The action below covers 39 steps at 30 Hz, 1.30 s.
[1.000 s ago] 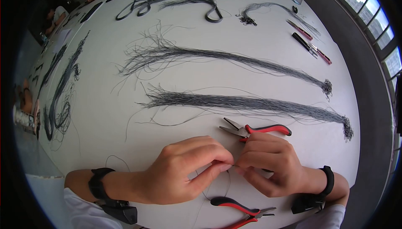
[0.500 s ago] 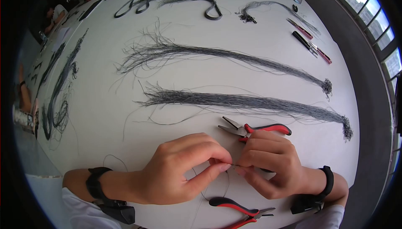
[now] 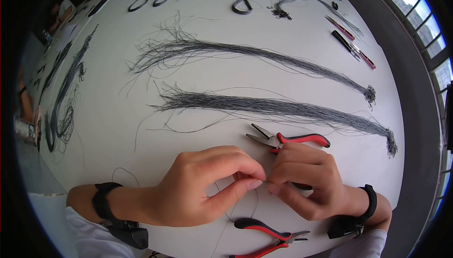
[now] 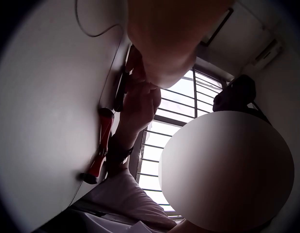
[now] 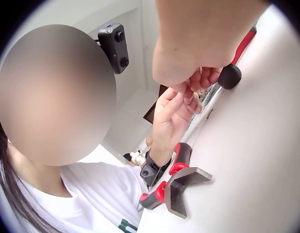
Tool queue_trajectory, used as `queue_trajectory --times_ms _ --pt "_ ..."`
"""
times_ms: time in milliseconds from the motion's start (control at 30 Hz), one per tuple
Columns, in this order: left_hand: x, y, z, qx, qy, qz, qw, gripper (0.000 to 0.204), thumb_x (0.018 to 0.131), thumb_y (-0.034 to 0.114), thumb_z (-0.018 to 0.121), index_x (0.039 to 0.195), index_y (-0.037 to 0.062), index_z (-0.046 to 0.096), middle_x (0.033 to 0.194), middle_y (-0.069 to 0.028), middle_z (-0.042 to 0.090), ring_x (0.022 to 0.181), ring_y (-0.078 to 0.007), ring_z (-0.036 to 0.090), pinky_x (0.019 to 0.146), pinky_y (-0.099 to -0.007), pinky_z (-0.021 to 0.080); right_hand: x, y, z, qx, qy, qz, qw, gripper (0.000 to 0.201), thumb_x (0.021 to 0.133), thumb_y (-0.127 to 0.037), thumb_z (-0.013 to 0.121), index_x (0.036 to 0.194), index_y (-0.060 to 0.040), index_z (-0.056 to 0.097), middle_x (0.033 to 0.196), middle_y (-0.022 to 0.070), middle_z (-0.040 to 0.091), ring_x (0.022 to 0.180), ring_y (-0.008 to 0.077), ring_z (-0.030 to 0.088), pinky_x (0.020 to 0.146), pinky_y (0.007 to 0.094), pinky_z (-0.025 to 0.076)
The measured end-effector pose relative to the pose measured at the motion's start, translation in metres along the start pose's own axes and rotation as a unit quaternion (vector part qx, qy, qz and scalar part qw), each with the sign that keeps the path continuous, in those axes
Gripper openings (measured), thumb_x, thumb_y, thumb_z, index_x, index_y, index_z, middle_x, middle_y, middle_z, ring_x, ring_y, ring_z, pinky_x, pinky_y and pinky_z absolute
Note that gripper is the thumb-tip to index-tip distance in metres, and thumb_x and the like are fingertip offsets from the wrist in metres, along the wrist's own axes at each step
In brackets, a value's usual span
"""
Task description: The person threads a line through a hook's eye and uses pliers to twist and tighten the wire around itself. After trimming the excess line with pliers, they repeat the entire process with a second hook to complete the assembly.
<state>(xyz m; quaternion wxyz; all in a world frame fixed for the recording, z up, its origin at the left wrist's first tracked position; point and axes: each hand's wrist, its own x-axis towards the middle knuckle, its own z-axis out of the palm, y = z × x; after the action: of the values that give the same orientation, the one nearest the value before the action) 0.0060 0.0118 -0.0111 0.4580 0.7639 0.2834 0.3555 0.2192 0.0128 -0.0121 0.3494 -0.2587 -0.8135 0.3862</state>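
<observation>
Grey wire point(image 3: 265, 182) lies between the left hand point(image 3: 188, 185) and the right hand point(image 3: 318, 175), each pinching with thumb and fingers, near the front edge of the bench point(image 3: 106, 126). I judge that it could slip, so little being exposed; its apparent slack could snag the red-handled pliers point(image 3: 285, 240) toward that edge. Beyond the hands lie another pair of pliers point(image 3: 273, 141) and two strand bundles point(image 3: 264, 104), their curled ends near the right edge. I make out no container.
</observation>
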Motion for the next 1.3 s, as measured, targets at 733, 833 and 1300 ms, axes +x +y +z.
queue_trajectory --times_ms 733,833,1300 --pt "-0.0011 -0.0023 -0.0002 0.007 -0.009 0.017 1.000 0.013 0.075 -0.013 0.062 0.085 -0.0040 0.062 0.077 -0.0113 0.063 0.068 -0.0209 0.061 0.060 -0.0279 0.048 0.0000 -0.0011 0.0019 -0.057 -0.008 -0.021 0.998 0.015 0.063 0.008 0.063 0.076 0.0014 0.059 0.067 0.0094 0.049 0.059 0.0254 0.045 0.051 0.0336 0.038" --pt "-0.0015 -0.0039 0.0007 0.020 -0.004 0.039 0.999 0.015 0.074 -0.014 0.062 0.085 -0.0044 0.061 0.077 -0.0114 0.063 0.067 -0.0216 0.060 0.059 -0.0284 0.048 -0.0001 -0.0014 0.0029 -0.064 -0.001 -0.023 0.998 0.015 0.063 0.008 0.063 0.076 0.0013 0.058 0.067 0.0093 0.049 0.059 0.0255 0.044 0.051 0.0337 0.038" --pt "-0.0011 0.0003 0.0022 0.002 0.007 0.014 1.000 0.013 0.074 -0.011 0.064 0.084 -0.0030 0.061 0.078 -0.0113 0.063 0.068 -0.0195 0.061 0.059 -0.0267 0.048 0.0006 -0.0010 0.0015 -0.036 -0.007 -0.019 0.999 0.015 0.065 0.008 0.063 0.078 0.0017 0.058 0.068 0.0104 0.050 0.059 0.0264 0.046 0.052 0.0338 0.038"
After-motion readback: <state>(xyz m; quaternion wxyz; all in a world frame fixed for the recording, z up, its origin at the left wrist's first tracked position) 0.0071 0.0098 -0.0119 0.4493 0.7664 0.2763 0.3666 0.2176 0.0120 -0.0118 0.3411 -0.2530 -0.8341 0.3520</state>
